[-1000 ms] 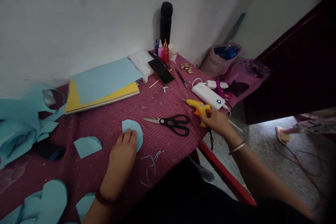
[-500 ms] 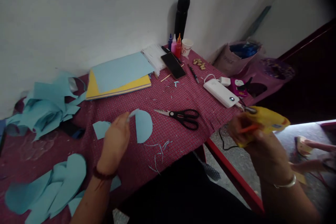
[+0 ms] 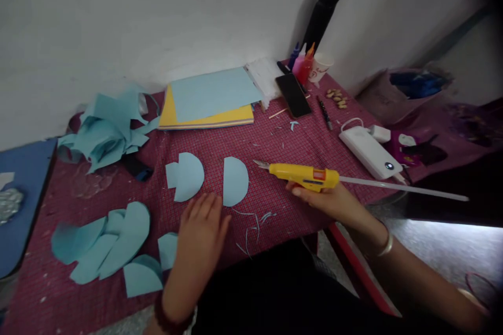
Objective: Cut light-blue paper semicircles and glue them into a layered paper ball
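Observation:
My right hand (image 3: 320, 198) grips a yellow hot glue gun (image 3: 293, 174), held level above the cloth with its tip pointing left. A long whitish glue stick (image 3: 401, 187) juts from its back end. Scissor blades (image 3: 261, 164) show at its tip; the gun and hand hide the handles. My left hand (image 3: 204, 225) lies palm down, fingers stretched, just below two light blue paper half-discs. The right half-disc (image 3: 234, 182) lies alone, while the left one (image 3: 190, 178) partly overlaps a small blue paper piece (image 3: 172, 175).
More cut blue papers (image 3: 118, 241) lie at the left front, with a heap of scraps (image 3: 106, 131) behind. Coloured sheets (image 3: 212, 97), a phone (image 3: 294, 95), glue bottles (image 3: 303, 65), a paper cup (image 3: 320, 67) and a white power bank (image 3: 369, 152) line the back and right.
The glue gun has come from beyond the table's right edge to over the scissors. My left hand has let go of a paper piece, and a half-disc now overlaps the small piece. The view has shifted left.

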The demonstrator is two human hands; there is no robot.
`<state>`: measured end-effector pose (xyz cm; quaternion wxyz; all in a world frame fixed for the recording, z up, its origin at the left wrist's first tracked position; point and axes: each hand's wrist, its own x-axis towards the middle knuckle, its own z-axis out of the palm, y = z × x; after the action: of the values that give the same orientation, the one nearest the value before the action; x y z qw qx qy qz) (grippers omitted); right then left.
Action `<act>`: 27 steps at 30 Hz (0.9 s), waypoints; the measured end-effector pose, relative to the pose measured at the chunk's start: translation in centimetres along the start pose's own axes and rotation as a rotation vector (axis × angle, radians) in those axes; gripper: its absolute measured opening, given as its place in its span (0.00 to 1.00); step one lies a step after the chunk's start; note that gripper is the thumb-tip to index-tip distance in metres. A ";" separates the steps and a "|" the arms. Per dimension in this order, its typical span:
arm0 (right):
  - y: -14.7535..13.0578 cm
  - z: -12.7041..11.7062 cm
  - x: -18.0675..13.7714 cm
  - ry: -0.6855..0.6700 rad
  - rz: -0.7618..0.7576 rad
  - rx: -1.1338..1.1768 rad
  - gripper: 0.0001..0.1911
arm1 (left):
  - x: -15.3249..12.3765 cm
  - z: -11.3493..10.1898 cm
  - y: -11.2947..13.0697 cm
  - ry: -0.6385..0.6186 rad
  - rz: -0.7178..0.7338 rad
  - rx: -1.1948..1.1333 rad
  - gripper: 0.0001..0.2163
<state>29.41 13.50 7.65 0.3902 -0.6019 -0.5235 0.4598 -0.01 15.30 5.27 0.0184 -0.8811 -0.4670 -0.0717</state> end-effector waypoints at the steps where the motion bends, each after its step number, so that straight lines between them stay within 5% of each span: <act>1: -0.1 0.4 0.5 -0.026 -0.025 -0.012 0.12 | -0.3 0.4 0.9 0.029 0.026 -0.065 0.16; 12: 0.4 3.0 5.7 -0.209 -0.027 -0.046 0.15 | -1.4 4.7 2.6 0.044 0.114 -0.227 0.18; 27: 0.0 4.2 7.0 -0.283 0.017 -0.158 0.15 | -1.2 4.4 2.6 0.031 0.052 -0.381 0.16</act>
<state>25.60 20.40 5.48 0.2600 -0.5644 -0.6027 0.5006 1.97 13.30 0.81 -0.1395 -0.8792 -0.4219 -0.1720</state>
